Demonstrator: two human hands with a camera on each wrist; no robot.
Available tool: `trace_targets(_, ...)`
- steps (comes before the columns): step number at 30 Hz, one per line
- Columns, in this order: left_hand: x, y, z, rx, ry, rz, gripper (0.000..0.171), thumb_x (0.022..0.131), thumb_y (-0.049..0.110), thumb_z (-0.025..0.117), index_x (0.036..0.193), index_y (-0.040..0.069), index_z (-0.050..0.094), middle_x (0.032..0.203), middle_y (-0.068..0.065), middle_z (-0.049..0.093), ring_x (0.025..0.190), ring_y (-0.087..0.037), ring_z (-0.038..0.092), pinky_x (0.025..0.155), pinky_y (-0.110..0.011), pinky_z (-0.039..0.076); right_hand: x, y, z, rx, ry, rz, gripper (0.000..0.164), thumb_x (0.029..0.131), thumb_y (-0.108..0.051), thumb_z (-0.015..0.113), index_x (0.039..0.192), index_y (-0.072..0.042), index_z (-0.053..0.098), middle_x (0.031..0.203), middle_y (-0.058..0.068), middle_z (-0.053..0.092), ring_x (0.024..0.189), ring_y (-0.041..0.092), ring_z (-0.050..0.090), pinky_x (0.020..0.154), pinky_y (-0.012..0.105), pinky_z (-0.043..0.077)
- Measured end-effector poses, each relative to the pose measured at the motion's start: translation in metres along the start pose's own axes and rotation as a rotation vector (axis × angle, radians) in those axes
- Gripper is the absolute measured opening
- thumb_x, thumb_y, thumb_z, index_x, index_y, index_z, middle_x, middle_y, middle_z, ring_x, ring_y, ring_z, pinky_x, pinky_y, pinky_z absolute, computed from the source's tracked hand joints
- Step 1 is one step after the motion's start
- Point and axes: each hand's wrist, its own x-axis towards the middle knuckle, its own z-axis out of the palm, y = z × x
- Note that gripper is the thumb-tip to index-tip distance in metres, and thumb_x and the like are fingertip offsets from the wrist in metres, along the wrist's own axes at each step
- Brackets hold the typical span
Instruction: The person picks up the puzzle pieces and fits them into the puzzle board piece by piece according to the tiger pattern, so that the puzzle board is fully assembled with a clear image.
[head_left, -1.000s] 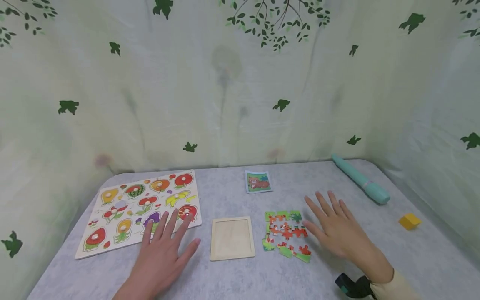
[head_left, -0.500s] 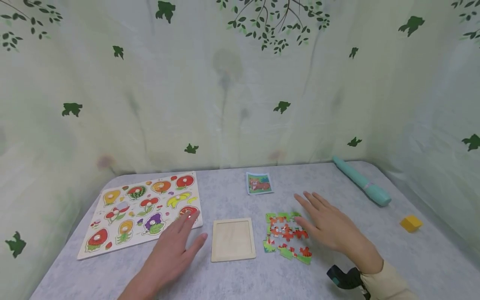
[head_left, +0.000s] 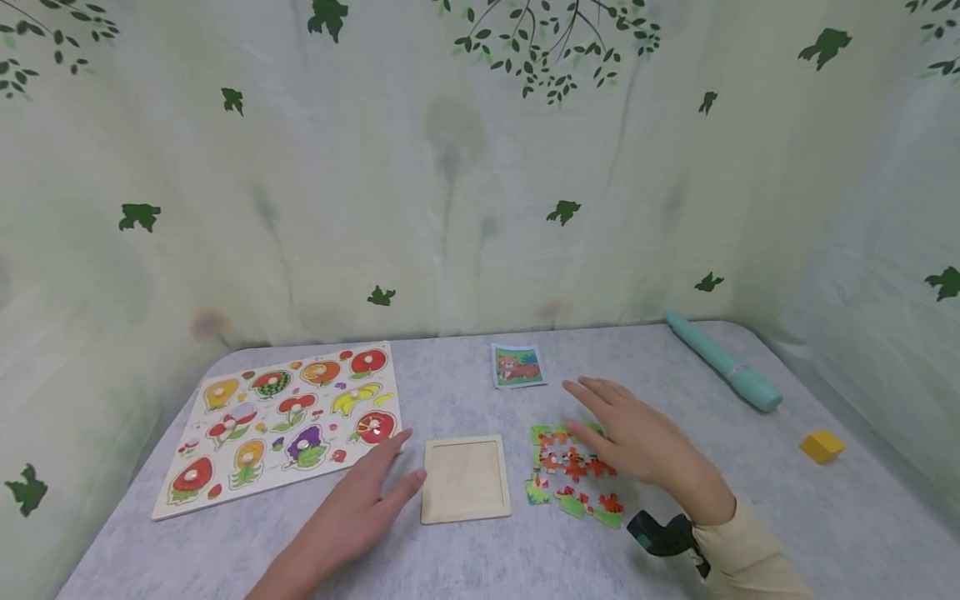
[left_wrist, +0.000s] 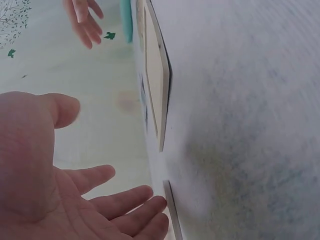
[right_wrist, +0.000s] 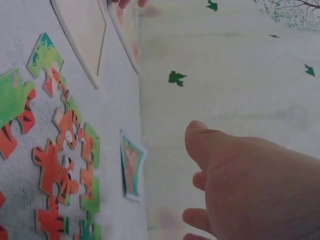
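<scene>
My left hand (head_left: 358,512) hovers over the table with fingers extended and thumb apart, between the fruit board and the wooden tray; nothing is in it. The shallow square wooden tray (head_left: 466,480) lies bare at the middle. My right hand (head_left: 643,437), also holding nothing, is raised above the upper right of the jigsaw pieces (head_left: 573,462), its fingers lightly bent and partly covering them. Those pieces show an orange tiger on green and lie loosely arranged with gaps. In the right wrist view, jigsaw pieces (right_wrist: 49,170) lie flat below the hand (right_wrist: 255,185).
A white fruit puzzle board (head_left: 262,396) fills the left of the table. A small picture card (head_left: 517,366) lies at the back. To the right are a teal tube-shaped thing (head_left: 723,362) and a yellow block (head_left: 822,447). A leaf-printed curtain (head_left: 480,208) surrounds the table.
Both hands have moved inward. The left hand has slid right off the fruit board toward the tray, and the right hand has shifted left over the jigsaw pieces, fingers drawing closer together.
</scene>
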Motion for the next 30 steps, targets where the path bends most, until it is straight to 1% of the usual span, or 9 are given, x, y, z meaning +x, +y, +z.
trace_targets(4, 0.003, 0.0, 0.001, -0.042, -0.005, -0.004, 0.071, 0.1, 0.048, 0.063, 0.16, 0.019, 0.038, 0.161, -0.013, 0.043, 0.15, -0.037, 0.037, 0.118, -0.064, 0.033, 0.01, -0.004, 0.002, 0.032, -0.004, -0.021, 0.063, 0.106, -0.051, 0.051, 0.158, -0.017, 0.043, 0.158, 0.016, 0.046, 0.145, 0.04, 0.043, 0.111, 0.061, 0.043)
trace_targets(9, 0.008, -0.003, 0.008, -0.116, -0.005, 0.007, 0.073, 0.098, 0.047, 0.068, 0.159, 0.018, 0.04, 0.161, -0.012, 0.043, 0.151, -0.036, 0.036, 0.12, -0.061, 0.031, 0.017, -0.005, 0.009, 0.104, -0.02, -0.009, 0.062, 0.107, -0.05, 0.05, 0.158, -0.016, 0.043, 0.158, 0.017, 0.046, 0.145, 0.04, 0.044, 0.111, 0.062, 0.043)
trace_targets(12, 0.01, -0.009, 0.014, -0.134, 0.008, 0.029, 0.071, 0.097, 0.044, 0.07, 0.157, 0.016, 0.043, 0.161, -0.01, 0.044, 0.151, -0.034, 0.036, 0.121, -0.059, 0.031, 0.019, -0.004, 0.015, 0.135, -0.027, -0.007, 0.06, 0.107, -0.047, 0.051, 0.157, -0.015, 0.044, 0.156, 0.017, 0.048, 0.143, 0.04, 0.046, 0.11, 0.061, 0.044)
trace_targets(16, 0.01, -0.017, 0.019, -0.142, 0.036, 0.075, 0.068, 0.096, 0.04, 0.072, 0.155, 0.017, 0.046, 0.159, -0.005, 0.047, 0.151, -0.029, 0.039, 0.122, -0.056, 0.031, 0.021, -0.002, 0.021, 0.134, -0.018, -0.022, 0.058, 0.107, -0.044, 0.054, 0.156, -0.015, 0.047, 0.152, 0.016, 0.053, 0.14, 0.038, 0.05, 0.109, 0.059, 0.046)
trace_targets(19, 0.009, -0.022, 0.023, -0.145, 0.053, 0.106, 0.066, 0.096, 0.037, 0.073, 0.154, 0.019, 0.047, 0.158, -0.002, 0.049, 0.15, -0.026, 0.04, 0.122, -0.053, 0.032, 0.022, 0.0, 0.026, 0.125, -0.009, -0.047, 0.057, 0.106, -0.044, 0.055, 0.154, -0.014, 0.049, 0.15, 0.016, 0.055, 0.138, 0.038, 0.052, 0.108, 0.059, 0.047)
trace_targets(23, 0.009, -0.028, 0.026, -0.124, 0.063, 0.147, 0.066, 0.096, 0.032, 0.075, 0.154, 0.02, 0.047, 0.156, 0.001, 0.05, 0.149, -0.023, 0.042, 0.121, -0.052, 0.034, 0.023, 0.003, 0.031, 0.129, -0.007, -0.073, 0.056, 0.106, -0.042, 0.057, 0.153, -0.013, 0.05, 0.149, 0.016, 0.056, 0.137, 0.038, 0.053, 0.107, 0.058, 0.048)
trace_targets(26, 0.009, -0.032, 0.029, -0.051, 0.082, 0.221, 0.068, 0.094, 0.03, 0.077, 0.154, 0.017, 0.048, 0.155, 0.001, 0.051, 0.147, -0.023, 0.044, 0.119, -0.052, 0.037, 0.024, 0.003, 0.033, 0.137, -0.01, -0.084, 0.054, 0.105, -0.038, 0.059, 0.152, -0.012, 0.052, 0.147, 0.015, 0.058, 0.135, 0.037, 0.055, 0.107, 0.058, 0.048)
trace_targets(30, 0.011, -0.035, 0.033, 0.056, 0.1, 0.315, 0.072, 0.091, 0.033, 0.078, 0.154, 0.013, 0.047, 0.155, 0.001, 0.051, 0.146, -0.024, 0.044, 0.117, -0.053, 0.038, 0.026, 0.004, 0.037, 0.146, -0.021, -0.087, 0.052, 0.104, -0.035, 0.063, 0.15, -0.011, 0.055, 0.145, 0.013, 0.061, 0.134, 0.035, 0.056, 0.107, 0.056, 0.048)
